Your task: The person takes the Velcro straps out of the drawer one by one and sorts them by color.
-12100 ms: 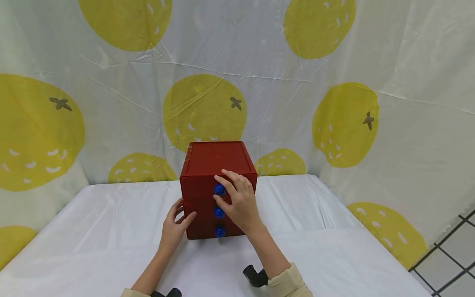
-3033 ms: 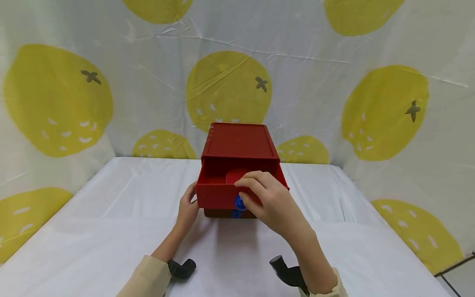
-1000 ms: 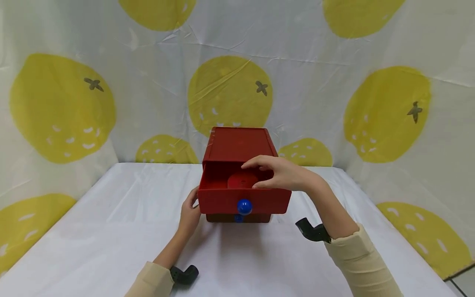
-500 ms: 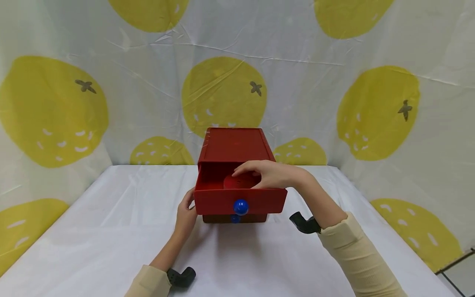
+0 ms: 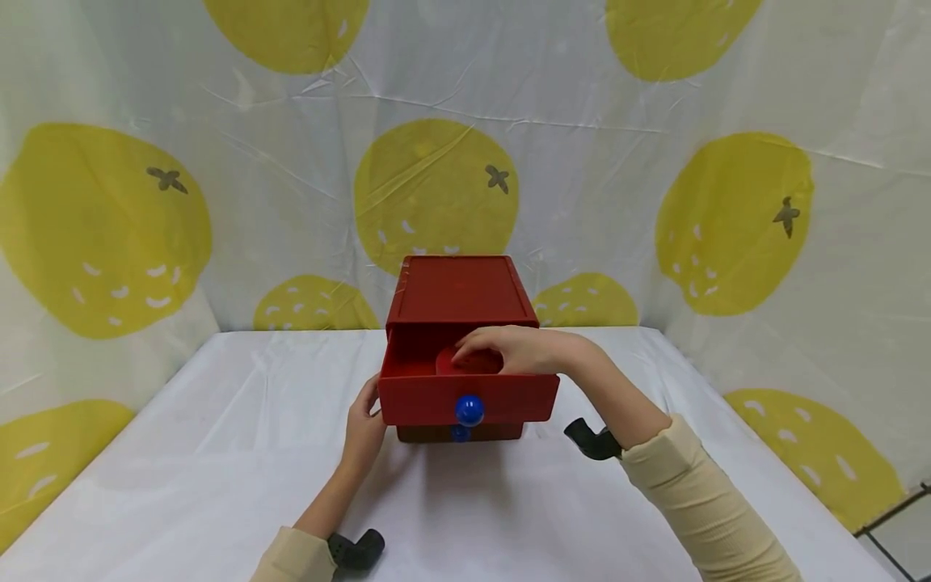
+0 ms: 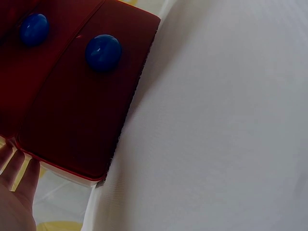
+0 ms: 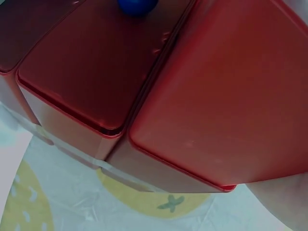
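Note:
A red drawer cabinet (image 5: 461, 287) with blue knobs stands on the white cloth, its top drawer (image 5: 422, 400) pulled out. In that drawer lies a round red object (image 5: 445, 362) whose kind I cannot tell. My right hand (image 5: 520, 349) reaches in over the drawer's front, fingers bent down over the round object; the thumb tip is hidden behind the front panel. My left hand (image 5: 364, 424) rests against the cabinet's left side, with straight fingers (image 6: 30, 180) touching its edge in the left wrist view. The right wrist view shows mostly the red drawer front (image 7: 226, 106).
The top drawer's blue knob (image 5: 469, 410) juts toward me, above a lower knob (image 5: 461, 434). White cloth (image 5: 218, 477) covers the table. A curtain with yellow fruit prints (image 5: 436, 190) hangs behind. A dark grid (image 5: 883, 550) shows at bottom right.
The top drawer, earlier closed, has come out toward me. My right hand has let go of its knob and lowered into the drawer onto the round object. My left hand stays at the cabinet's side.

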Available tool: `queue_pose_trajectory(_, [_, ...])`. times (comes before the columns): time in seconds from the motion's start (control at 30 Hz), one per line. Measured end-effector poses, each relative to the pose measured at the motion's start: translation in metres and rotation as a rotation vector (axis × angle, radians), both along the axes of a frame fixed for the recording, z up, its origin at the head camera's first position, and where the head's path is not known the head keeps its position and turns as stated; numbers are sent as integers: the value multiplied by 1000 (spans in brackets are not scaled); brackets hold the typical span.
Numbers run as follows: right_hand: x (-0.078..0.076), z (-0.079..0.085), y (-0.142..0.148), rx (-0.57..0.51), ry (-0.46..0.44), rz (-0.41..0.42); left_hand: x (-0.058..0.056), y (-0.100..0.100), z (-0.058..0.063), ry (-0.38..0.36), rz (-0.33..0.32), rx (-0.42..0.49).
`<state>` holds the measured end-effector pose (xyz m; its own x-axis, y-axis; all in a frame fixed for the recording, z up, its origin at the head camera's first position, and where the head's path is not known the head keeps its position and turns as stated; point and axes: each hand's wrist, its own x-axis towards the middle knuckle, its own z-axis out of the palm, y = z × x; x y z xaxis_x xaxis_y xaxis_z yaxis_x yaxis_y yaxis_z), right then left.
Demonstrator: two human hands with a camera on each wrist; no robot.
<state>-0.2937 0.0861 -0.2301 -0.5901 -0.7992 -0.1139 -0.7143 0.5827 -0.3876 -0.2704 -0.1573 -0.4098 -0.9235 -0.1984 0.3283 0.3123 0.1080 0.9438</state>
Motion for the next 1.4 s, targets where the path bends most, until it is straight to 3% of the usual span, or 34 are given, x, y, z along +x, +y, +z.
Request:
queue_pose_trajectory(0.2, [0,-1,-2,24,2,-21,1,1,1,21,6,10])
queue_pose_trajectory(0.73, [-1,-4,-5,35,53,-84,1,1,2,-16,-8,28])
queue_pose_trajectory(1.4, [2,-5,-2,7,89,-48,1,2,1,7,16,10])
